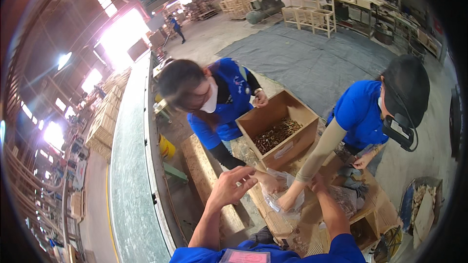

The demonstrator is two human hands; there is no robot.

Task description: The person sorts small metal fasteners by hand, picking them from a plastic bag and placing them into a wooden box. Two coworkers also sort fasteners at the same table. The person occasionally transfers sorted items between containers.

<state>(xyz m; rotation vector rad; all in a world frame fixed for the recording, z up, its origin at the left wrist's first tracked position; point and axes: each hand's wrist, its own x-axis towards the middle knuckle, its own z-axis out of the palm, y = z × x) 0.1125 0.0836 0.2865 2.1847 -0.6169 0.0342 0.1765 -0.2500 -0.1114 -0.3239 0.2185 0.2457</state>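
The cardboard box (278, 131) on the table (273, 221) is only part full of small metal bits. The left hand (234, 185) hangs released beside the clear bag (282, 197); the right hand (319, 183) is blocked, grip unclear; bagging looks barely begun

Beside the brown cardboard box (278, 129) (brassy screws inside), two co-workers wear blue shirts (358, 114), and a clear plastic bag (282, 192) lies below.

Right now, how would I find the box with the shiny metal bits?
Find the wooden worktable between the three people. At its far end stands an open cardboard box, tilted toward the camera. Unlike the clear plastic bags beside it, it is brown and holds brassy hardware.
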